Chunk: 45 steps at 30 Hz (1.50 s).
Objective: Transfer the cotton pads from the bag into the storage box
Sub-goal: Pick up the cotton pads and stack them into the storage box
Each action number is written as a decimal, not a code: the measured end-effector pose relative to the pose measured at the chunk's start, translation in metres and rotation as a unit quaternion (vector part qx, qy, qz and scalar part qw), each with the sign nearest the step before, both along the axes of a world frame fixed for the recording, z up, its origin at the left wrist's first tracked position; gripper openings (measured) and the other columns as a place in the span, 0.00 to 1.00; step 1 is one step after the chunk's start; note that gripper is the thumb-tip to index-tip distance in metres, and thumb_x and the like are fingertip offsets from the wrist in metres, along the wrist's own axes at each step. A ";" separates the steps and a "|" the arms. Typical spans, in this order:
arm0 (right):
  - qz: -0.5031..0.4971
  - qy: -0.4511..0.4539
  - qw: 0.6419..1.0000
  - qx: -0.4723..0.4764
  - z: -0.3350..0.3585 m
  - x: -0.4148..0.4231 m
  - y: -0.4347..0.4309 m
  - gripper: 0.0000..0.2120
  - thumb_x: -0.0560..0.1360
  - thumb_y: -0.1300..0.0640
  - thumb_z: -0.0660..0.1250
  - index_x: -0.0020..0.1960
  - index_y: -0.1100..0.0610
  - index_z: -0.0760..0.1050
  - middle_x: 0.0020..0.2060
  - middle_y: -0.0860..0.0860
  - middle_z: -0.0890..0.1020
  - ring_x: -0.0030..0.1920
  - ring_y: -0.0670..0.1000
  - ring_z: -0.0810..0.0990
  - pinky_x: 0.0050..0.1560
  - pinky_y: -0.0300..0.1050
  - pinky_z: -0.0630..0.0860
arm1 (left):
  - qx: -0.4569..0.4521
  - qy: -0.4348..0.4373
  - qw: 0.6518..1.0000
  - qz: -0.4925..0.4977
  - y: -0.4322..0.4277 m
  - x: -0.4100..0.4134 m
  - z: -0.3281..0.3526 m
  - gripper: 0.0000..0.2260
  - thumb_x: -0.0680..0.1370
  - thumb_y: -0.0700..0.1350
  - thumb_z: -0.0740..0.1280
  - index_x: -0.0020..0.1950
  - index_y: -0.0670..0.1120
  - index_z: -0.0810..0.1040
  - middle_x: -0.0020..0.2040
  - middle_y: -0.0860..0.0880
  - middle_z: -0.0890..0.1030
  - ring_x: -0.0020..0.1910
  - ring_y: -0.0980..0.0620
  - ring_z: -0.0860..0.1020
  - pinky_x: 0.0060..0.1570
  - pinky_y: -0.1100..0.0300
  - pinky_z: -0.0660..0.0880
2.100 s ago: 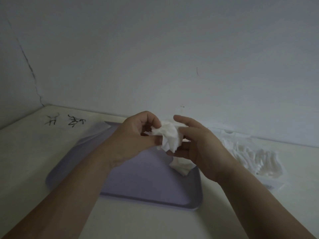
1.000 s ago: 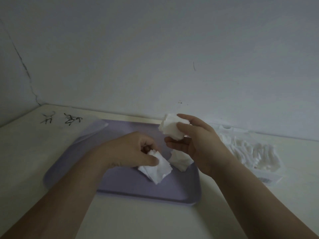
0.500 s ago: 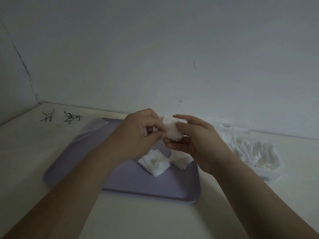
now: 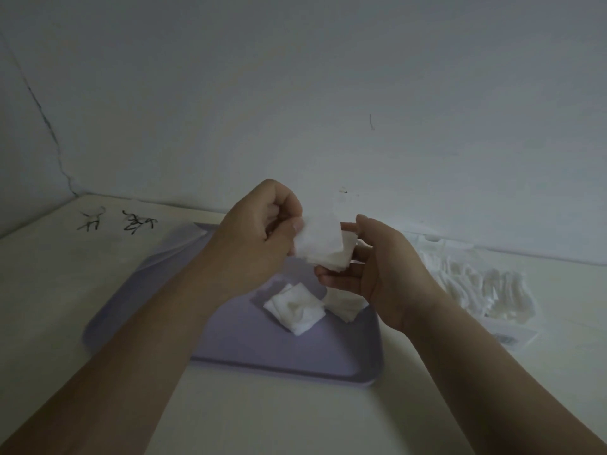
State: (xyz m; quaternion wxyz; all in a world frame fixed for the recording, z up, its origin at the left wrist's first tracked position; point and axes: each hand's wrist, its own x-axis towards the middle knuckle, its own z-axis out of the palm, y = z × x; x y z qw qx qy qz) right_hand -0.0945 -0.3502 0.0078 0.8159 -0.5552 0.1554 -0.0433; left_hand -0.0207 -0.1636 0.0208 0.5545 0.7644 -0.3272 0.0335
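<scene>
A small stack of white square cotton pads (image 4: 323,246) is held above the lilac tray (image 4: 236,343). My right hand (image 4: 377,267) cups the stack from below and behind. My left hand (image 4: 259,238) pinches the top pad's left edge between thumb and fingers. Two little piles of cotton pads (image 4: 295,307) lie on the tray under my hands, the right one partly hidden by my right hand. The clear bag with cotton pads (image 4: 479,287) lies on the table at the right.
The cream table (image 4: 65,290) runs to a white wall close behind. Black scribbles (image 4: 118,221) mark the table at far left. A flat pale sheet (image 4: 184,238) overlaps the tray's far left corner. No storage box shows in view.
My left hand laid a pile of pads on the tray, rose back to the stack in my right hand, and now pinches its top pad.
</scene>
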 end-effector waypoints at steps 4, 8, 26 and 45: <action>0.010 -0.006 1.000 -0.014 -0.001 0.000 -0.001 0.20 0.84 0.47 0.61 0.62 0.62 0.79 0.51 0.67 0.84 0.44 0.66 0.85 0.54 0.62 0.83 | 0.027 -0.018 0.998 -0.044 0.005 -0.001 0.006 0.14 0.81 0.35 0.63 0.45 0.52 0.81 0.39 0.44 0.82 0.34 0.39 0.78 0.36 0.48 0.77; 0.060 -0.012 0.996 -0.064 0.000 -0.002 0.000 0.25 0.84 0.41 0.60 0.63 0.62 0.81 0.53 0.68 0.85 0.46 0.68 0.85 0.56 0.65 0.82 | 0.107 -0.031 0.993 -0.034 0.002 -0.006 0.001 0.17 0.82 0.35 0.62 0.45 0.54 0.83 0.33 0.45 0.78 0.25 0.57 0.68 0.28 0.62 0.67; -0.034 -0.050 0.980 -0.187 -0.012 -0.003 0.012 0.10 0.81 0.65 0.66 0.60 0.55 0.79 0.50 0.61 0.86 0.32 0.59 0.86 0.30 0.48 0.82 | 0.417 0.038 0.908 0.020 0.003 0.006 -0.034 0.17 0.70 0.59 0.78 0.47 0.49 0.80 0.45 0.51 0.83 0.45 0.51 0.81 0.47 0.53 0.77; 0.006 -0.058 0.992 -0.112 -0.018 0.002 0.008 0.14 0.78 0.70 0.69 0.59 0.55 0.83 0.50 0.61 0.88 0.42 0.60 0.88 0.44 0.57 0.87 | -0.049 0.205 0.969 -0.127 0.005 0.010 -0.013 0.14 0.70 0.40 0.78 0.54 0.45 0.82 0.51 0.40 0.87 0.48 0.45 0.84 0.46 0.50 0.83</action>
